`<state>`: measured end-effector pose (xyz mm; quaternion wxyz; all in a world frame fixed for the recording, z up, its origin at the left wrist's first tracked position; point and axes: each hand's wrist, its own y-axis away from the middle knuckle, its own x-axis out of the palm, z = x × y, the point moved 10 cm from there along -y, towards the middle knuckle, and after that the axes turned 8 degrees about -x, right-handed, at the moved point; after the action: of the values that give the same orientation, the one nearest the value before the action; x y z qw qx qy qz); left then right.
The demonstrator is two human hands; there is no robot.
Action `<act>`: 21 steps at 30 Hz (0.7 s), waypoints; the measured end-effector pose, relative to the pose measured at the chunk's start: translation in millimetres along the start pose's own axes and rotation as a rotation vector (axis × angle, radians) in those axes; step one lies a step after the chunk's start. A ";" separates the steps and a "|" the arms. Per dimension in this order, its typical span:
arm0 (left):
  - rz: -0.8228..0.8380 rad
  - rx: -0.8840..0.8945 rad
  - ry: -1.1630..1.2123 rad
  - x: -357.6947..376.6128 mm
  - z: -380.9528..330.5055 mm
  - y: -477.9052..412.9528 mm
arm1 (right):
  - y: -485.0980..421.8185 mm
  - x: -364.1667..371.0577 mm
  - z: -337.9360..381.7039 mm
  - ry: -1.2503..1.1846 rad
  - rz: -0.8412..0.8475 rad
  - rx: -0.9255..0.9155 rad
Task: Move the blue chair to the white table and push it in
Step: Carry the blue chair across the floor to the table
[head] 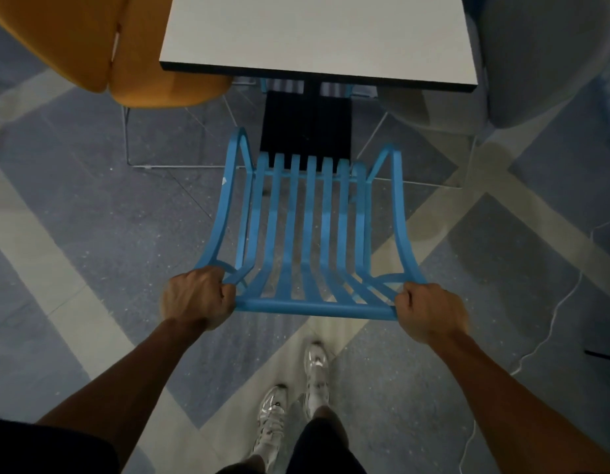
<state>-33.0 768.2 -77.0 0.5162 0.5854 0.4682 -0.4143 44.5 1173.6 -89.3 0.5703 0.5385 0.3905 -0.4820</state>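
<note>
At the upper left of the frame an orange chair sits close beside the near-left corner of the white tabletop, its thin wire legs reaching down toward the middle left; if the load drifts that way, the blue armrest could catch on that wire frame or bump the orange shell. Lower left of centre, the left hand is curled tight around the left end of the top rail of the blue chair, which fills the middle of the frame, its slatted seat pointing up toward the table and its front edge not yet under the tabletop. Whether its legs rest on the patterned floor or hang just above it cannot be told from here. Straight ahead, in the upper centre, the table's black base lies right in the chair's path; pushed in too hard or off-line, the front legs would likely knock against it, and the raised armrests may strike the dark tabletop edge if they stand higher than its underside. Lower right of centre, the right hand is clenched around the rail's right end. At the upper right a grey chair crowds the table's other corner, narrowing the gap. Along the right edge a pale cable trails across the floor, a likely snag for a foot or a chair leg. No brand, label or readable writing shows anywhere.
</note>
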 end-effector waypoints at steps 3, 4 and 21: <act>-0.019 -0.011 0.002 -8.0 -4.8 -18.9 | -21.7 -8.8 -1.9 -0.015 -0.018 -0.010; -0.023 -0.014 0.006 -9.3 -6.0 -23.6 | -27.3 -10.8 -2.8 -0.021 -0.019 -0.007; -0.088 -0.056 -0.002 -24.3 0.0 -123.3 | -129.4 -34.5 0.3 -0.039 -0.050 -0.026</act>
<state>-158.7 768.8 -80.2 0.5141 0.5492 0.5046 -0.4237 -89.0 1183.5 -86.8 0.5726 0.5115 0.3990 -0.5013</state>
